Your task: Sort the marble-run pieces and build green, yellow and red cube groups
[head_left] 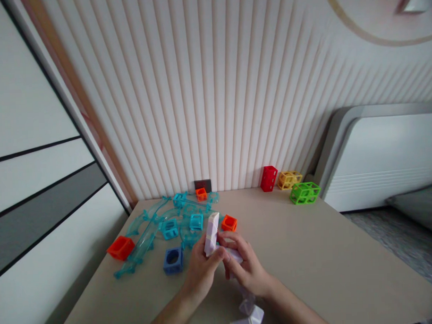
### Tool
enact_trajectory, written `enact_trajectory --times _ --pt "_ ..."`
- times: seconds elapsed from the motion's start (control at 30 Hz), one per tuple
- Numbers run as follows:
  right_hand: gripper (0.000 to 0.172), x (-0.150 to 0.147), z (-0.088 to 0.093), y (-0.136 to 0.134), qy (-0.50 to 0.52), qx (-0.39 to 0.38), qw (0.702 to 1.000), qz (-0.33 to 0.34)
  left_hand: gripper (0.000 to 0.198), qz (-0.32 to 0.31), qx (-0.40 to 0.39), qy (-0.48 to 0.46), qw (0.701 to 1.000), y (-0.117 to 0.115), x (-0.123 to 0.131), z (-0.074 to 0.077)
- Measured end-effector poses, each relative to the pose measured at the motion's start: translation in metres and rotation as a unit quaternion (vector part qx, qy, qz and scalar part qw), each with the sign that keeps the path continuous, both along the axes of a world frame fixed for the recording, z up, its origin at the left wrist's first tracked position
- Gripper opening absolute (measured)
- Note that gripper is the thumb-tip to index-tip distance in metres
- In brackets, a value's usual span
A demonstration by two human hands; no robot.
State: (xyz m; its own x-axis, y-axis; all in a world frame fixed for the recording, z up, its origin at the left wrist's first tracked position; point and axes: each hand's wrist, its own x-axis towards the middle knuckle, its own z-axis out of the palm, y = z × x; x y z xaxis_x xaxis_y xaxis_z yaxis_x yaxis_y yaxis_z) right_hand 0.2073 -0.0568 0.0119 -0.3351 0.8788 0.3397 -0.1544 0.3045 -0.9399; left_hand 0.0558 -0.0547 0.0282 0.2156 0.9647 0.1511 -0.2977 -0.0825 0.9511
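My left hand (199, 270) grips an upright pale lilac block piece (212, 233) over the beige table (311, 253). My right hand (245, 267) is closed on a second lilac piece (236, 255) pressed against the first one. More lilac pieces (250, 316) lie under my right wrist at the near edge. Just beyond my hands sit an orange cube (229, 223), a blue cube (173, 260) and a heap of clear teal track pieces (158, 228).
Another orange cube (121, 247) lies at the table's left edge, a small one (201, 194) by the ribbed wall. A red frame block (269, 178), a yellow one (289, 179) and a green one (304, 193) stand at the back right. A bed headboard (379, 156) is to the right.
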Motion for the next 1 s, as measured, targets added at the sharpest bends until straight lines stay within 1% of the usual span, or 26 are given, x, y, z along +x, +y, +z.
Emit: enact_trajectory --times 0.07,0.13,0.2,0.27,0.33,0.4,0.5,0.57,0.63,0.67,0.73,0.8,0.83,0.9,1.0 --pt "0.042 -0.002 -0.002 -0.001 0.008 -0.009 1.0 0.016 0.046 -0.012 0.001 0.025 1.0 -0.002 -0.001 0.001" --pt "0.047 -0.004 -0.001 -0.003 0.027 -0.038 0.998 0.03 0.047 -0.017 0.013 0.027 0.999 -0.003 -0.003 0.001" --pt "0.053 -0.006 0.004 -0.005 0.047 -0.069 0.996 0.035 0.051 -0.011 0.029 0.021 0.999 -0.002 -0.005 0.0" --pt "0.06 -0.008 0.01 -0.005 0.068 -0.097 0.993 0.024 0.059 -0.035 0.039 0.019 0.998 -0.001 -0.006 0.0" --pt "0.065 -0.009 0.015 -0.001 0.109 -0.117 0.987 -0.021 0.071 -0.084 0.039 0.01 0.996 -0.001 -0.005 0.002" --pt "0.068 -0.008 0.016 0.009 0.169 -0.137 0.972 -0.095 0.078 -0.134 0.033 -0.004 0.99 -0.002 -0.003 0.005" --pt "0.073 0.0 0.013 0.028 0.264 -0.156 0.928 -0.212 0.08 -0.178 0.044 -0.019 0.983 -0.004 -0.002 0.003" --pt "0.074 0.007 0.009 0.037 0.309 -0.17 0.897 -0.266 0.088 -0.188 0.075 0.013 0.979 -0.004 -0.002 -0.003" --pt "0.074 0.012 0.009 0.04 0.33 -0.187 0.879 -0.288 0.093 -0.17 0.116 0.091 0.974 -0.004 -0.001 -0.012" --pt "0.074 0.012 0.01 0.039 0.329 -0.193 0.879 -0.285 0.09 -0.152 0.136 0.138 0.969 -0.005 0.0 -0.016" --pt "0.075 0.011 0.015 0.034 0.313 -0.187 0.892 -0.269 0.071 -0.116 0.167 0.208 0.957 -0.006 0.002 -0.022" --pt "0.077 0.007 0.021 0.028 0.294 -0.176 0.906 -0.248 0.049 -0.092 0.191 0.237 0.948 -0.006 0.003 -0.022" --pt "0.077 0.006 0.022 0.027 0.29 -0.172 0.91 -0.242 0.042 -0.082 0.204 0.24 0.946 -0.006 0.003 -0.02" --pt "0.072 0.003 0.021 0.026 0.294 -0.161 0.913 -0.234 0.035 -0.049 0.223 0.235 0.945 -0.004 -0.001 -0.011" --pt "0.06 0.0 0.009 0.03 0.269 -0.125 0.928 -0.225 0.025 0.044 0.225 0.22 0.948 0.002 -0.014 0.007"
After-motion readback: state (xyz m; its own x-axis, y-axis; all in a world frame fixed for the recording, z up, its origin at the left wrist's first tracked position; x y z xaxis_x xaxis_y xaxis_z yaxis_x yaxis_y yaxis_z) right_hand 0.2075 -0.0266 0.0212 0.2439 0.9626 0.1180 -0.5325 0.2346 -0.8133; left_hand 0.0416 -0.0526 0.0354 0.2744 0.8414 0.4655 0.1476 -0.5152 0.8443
